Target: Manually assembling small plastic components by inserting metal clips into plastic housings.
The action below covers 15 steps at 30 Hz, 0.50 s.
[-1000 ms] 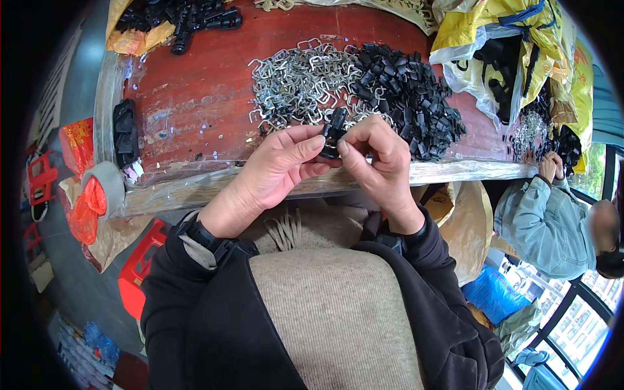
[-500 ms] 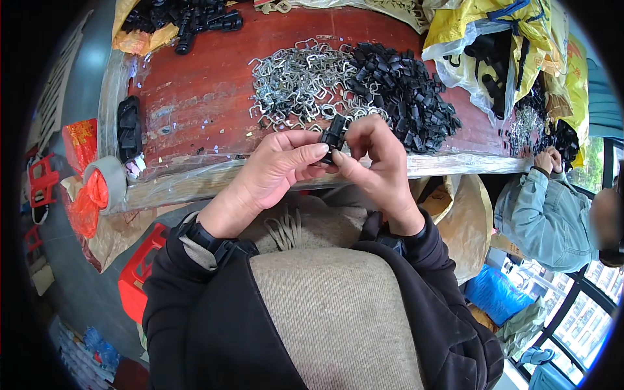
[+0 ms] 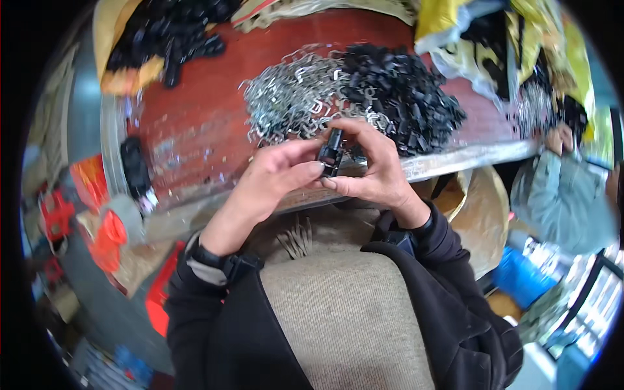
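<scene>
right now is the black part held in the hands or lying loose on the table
Held: the left hand and right hand both grip the black part between them.

1. A slender black part (image 3: 330, 153), its surface catching the light (finer detail is lost to blur), is held between the fingers of both hands.
2. The part tilts slightly, its far end leaning right beside the right index finger (image 3: 359, 132).
3. Its near end sits by the right thumb (image 3: 351, 187), its left side against the left fingers (image 3: 300, 151).
</scene>
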Tool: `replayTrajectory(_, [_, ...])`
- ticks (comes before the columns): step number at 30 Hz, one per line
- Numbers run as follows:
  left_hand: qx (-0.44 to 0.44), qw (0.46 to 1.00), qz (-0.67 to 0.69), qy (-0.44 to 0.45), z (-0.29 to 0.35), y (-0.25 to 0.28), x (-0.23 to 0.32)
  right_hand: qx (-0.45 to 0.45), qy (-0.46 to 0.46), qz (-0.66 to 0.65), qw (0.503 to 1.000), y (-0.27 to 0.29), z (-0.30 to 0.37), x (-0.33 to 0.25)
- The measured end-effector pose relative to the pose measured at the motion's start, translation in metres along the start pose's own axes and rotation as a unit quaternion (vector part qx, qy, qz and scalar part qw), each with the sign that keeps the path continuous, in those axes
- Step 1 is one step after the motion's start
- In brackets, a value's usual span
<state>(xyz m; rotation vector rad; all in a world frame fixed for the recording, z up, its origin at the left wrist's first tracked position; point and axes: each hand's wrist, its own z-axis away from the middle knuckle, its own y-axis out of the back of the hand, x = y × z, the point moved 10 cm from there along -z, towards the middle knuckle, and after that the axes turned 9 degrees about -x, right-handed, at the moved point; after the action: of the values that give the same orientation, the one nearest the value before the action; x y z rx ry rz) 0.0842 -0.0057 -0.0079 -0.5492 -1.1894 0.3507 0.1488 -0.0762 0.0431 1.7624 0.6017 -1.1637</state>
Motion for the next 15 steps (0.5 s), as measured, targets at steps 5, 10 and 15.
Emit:
replayTrajectory(5, [0.062,0.956,-0.161,-0.236,0.038,-0.035,0.109,0.097,0.023,0.006,0.995,0.031,0.015,0.010])
replayTrajectory(10, [-0.372,0.794,-0.103,-0.469,0.136,-0.181,0.182,0.091,0.015,-0.030,0.995,0.032,0.028,0.009])
replayTrajectory(15, [-0.417,0.752,-0.043,-0.509,0.138,-0.188,0.176,0.113,0.004,-0.031,0.993,0.035,0.041,0.013])
